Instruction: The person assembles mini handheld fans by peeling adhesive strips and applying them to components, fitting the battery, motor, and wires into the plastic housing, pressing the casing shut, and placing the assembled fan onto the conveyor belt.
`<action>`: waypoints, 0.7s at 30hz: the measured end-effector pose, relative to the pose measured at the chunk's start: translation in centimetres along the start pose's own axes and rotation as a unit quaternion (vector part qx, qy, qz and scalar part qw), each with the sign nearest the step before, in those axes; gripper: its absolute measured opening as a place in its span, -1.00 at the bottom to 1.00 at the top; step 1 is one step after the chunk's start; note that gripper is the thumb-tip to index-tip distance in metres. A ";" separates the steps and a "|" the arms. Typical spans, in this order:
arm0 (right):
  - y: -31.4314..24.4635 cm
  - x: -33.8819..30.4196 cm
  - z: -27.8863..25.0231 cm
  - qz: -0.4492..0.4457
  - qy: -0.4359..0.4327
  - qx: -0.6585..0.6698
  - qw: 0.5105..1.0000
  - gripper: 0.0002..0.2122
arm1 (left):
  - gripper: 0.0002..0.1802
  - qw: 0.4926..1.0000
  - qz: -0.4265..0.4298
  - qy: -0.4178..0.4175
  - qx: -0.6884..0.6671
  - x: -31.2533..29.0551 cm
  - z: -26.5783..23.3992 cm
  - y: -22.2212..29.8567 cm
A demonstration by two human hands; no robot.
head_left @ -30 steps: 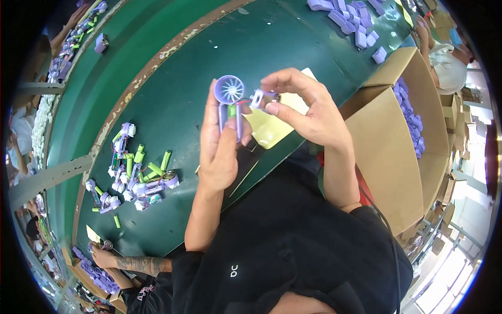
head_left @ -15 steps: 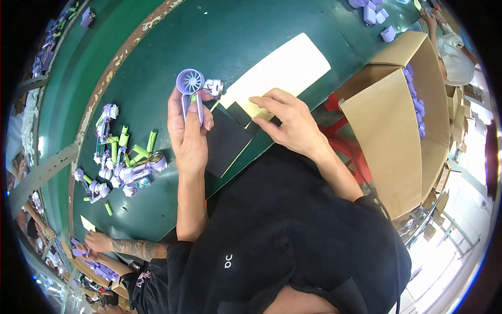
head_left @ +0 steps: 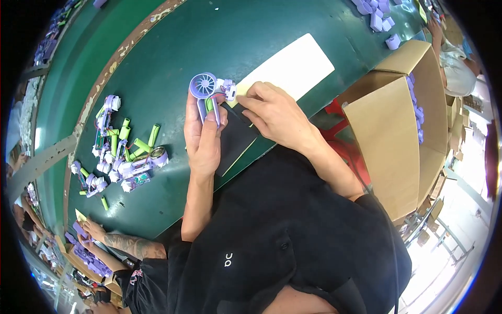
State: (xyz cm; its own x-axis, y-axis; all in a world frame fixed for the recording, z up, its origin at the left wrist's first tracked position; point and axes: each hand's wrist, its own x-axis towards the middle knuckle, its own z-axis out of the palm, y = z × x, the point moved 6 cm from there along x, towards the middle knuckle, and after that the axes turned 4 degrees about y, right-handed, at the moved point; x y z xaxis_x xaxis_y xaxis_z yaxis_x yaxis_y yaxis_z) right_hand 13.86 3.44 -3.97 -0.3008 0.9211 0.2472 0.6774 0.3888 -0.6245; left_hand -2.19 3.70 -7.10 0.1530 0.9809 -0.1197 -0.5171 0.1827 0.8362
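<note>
Head view, as I look on from beside the bench: the left hand (head_left: 204,149) is closed around a purple fan casing (head_left: 203,86), thumb pressing on its lower part, the round finned end facing up. That casing is held above the green table (head_left: 157,63), with a green cell (head_left: 210,104) lying between its two side arms and a small white-and-purple part (head_left: 229,90) beside the finned end, thin wires running near it. The right hand (head_left: 280,112) is curled, fingertips brought down by the black sheet (head_left: 235,136), next to the pale yellow sheet (head_left: 298,63); whether anything is pinched there I cannot tell. I'd judge that this goes best with the left grip kept firm on the casing's arms and off the wires, and with the small part supported so its weight doesn't tug at the leads. For the right fingertips, a light touch close to the black sheet's edge seems wise, since a broad grab could crease it. The loose parts (head_left: 107,152) and green cells lie well apart, leaving both elbows room.
</note>
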 end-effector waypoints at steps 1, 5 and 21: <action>0.2 0.0 0.2 -0.001 -0.001 0.000 1.000 -0.72 | -0.35 1.000 0.000 0.001 0.000 -0.1 -0.3 -0.1; 0.4 0.2 -0.2 0.018 0.013 0.061 0.998 -0.80 | -0.47 1.000 -0.005 0.017 -0.004 -0.3 -1.3 -1.0; -0.1 0.6 -5.2 0.139 -0.072 0.356 0.921 -0.89 | -0.41 0.997 0.024 0.019 0.066 -0.4 1.1 0.8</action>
State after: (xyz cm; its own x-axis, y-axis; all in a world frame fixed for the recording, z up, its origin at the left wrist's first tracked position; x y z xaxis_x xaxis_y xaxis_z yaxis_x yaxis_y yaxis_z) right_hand 17.12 4.06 0.04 -0.3030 0.9507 -0.0657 0.1450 -0.0221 -0.9892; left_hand -1.72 3.33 -5.78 0.0968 0.9906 -0.0968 -0.4080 0.1283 0.9039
